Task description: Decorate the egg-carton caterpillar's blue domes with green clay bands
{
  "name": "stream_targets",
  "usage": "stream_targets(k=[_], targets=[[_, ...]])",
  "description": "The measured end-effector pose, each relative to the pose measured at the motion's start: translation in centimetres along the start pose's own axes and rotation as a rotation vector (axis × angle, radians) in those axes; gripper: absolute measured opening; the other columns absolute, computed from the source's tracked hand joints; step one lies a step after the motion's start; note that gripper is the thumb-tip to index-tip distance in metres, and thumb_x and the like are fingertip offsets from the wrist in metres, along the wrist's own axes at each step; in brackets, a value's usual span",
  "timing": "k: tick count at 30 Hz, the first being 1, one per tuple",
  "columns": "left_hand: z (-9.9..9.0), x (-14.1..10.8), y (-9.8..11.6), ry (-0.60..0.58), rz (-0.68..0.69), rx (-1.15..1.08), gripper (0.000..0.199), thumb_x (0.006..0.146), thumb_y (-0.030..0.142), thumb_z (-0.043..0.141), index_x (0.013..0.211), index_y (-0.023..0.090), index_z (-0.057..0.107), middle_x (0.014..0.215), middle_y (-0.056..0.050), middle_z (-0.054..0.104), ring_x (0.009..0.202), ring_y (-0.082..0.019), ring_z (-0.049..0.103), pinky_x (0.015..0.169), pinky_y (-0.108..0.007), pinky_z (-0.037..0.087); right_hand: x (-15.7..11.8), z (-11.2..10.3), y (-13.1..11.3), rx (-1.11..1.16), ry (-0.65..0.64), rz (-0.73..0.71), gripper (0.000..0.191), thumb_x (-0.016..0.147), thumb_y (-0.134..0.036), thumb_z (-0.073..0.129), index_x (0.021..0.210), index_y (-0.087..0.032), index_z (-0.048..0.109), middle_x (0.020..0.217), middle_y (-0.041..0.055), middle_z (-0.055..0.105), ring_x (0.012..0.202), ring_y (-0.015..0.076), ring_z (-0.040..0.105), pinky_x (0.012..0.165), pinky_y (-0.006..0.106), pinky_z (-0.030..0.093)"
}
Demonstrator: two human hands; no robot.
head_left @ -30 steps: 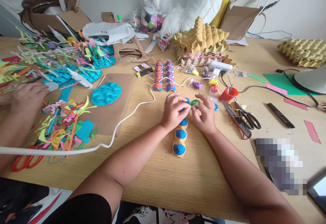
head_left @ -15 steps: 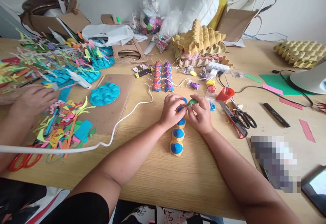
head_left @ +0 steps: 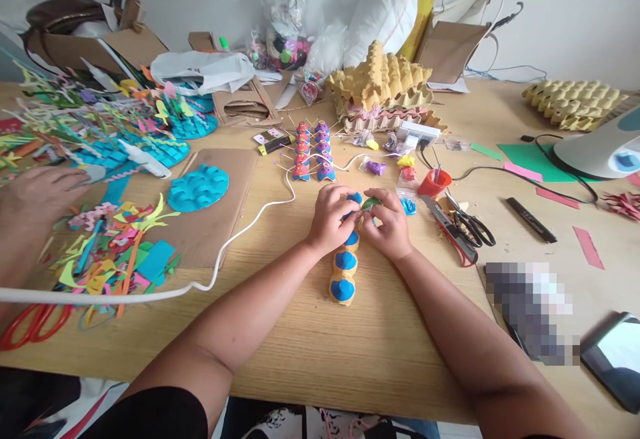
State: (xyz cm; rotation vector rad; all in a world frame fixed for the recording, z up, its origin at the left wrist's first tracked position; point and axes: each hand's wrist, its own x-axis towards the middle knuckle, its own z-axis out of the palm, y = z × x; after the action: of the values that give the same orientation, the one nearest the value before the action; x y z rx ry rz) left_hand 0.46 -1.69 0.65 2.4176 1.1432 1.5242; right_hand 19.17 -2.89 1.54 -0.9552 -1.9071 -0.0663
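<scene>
Above a strip of egg carton [head_left: 345,261] with blue-painted cups, my two hands meet at a small green packet [head_left: 371,204], glossy like plastic. The thumb and fingers of my left hand [head_left: 327,220] are pinched at its near left side, over the strip's far cups. My right hand [head_left: 393,226] grips it from the right, with fingers curled. Fingers hide much of the packet, and its contents cannot be made out. Beyond my hands stand a red carton strip [head_left: 301,152] and a purple carton strip [head_left: 323,152], both with thin sticks poking out sideways.
Right of my hands lie a bag of blue material [head_left: 408,206], a red cup [head_left: 435,182], a box cutter [head_left: 453,232] and black-handled scissors [head_left: 473,222]. A white cable [head_left: 220,259] crosses the left side. Another person's hand [head_left: 45,192] is by paper scraps [head_left: 117,252].
The whole view has shifted slightly, so things appear further left. My hands keep hold of the green packet with small finger movements. The other person's hand has moved a little left.
</scene>
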Motion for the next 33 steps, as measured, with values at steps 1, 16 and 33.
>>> stream_targets(k=[1, 16, 33], targets=[[-0.07, 0.0, 0.07, -0.005, -0.005, 0.007, 0.013, 0.1, 0.03, 0.067, 0.089, 0.026, 0.073, 0.127, -0.008, 0.07, 0.131, -0.027, 0.058, 0.121, -0.054, 0.049, 0.03, -0.02, -0.01, 0.003, 0.001, -0.003, 0.018, 0.092, -0.019, 0.065, 0.074, -0.024, 0.063, 0.121, 0.0108, 0.08, 0.109, 0.0274, 0.076, 0.09, 0.049, 0.063], [-0.07, 0.04, -0.2, -0.005, -0.039, -0.031, 0.011, 0.103, 0.034, 0.065, 0.104, 0.024, 0.069, 0.128, -0.01, 0.071, 0.134, -0.026, 0.058, 0.123, -0.051, 0.046, -0.58, 0.08, 0.2, 0.1, -0.026, 0.062, 0.014, 0.102, -0.023, 0.063, 0.091, -0.025, 0.071, 0.157, 0.0128, 0.06, 0.145, 0.034, 0.06, 0.109, 0.059, 0.062], [-0.29, 0.34, 0.08, -0.061, 0.067, 0.041, 0.019, 0.105, 0.032, 0.057, 0.092, 0.025, 0.07, 0.122, -0.007, 0.075, 0.127, -0.027, 0.059, 0.121, -0.052, 0.048, -0.34, 0.13, -0.18, 0.062, -0.037, 0.013, 0.016, 0.098, -0.02, 0.062, 0.082, -0.024, 0.064, 0.146, 0.0157, 0.068, 0.137, 0.0318, 0.068, 0.11, 0.056, 0.062]])
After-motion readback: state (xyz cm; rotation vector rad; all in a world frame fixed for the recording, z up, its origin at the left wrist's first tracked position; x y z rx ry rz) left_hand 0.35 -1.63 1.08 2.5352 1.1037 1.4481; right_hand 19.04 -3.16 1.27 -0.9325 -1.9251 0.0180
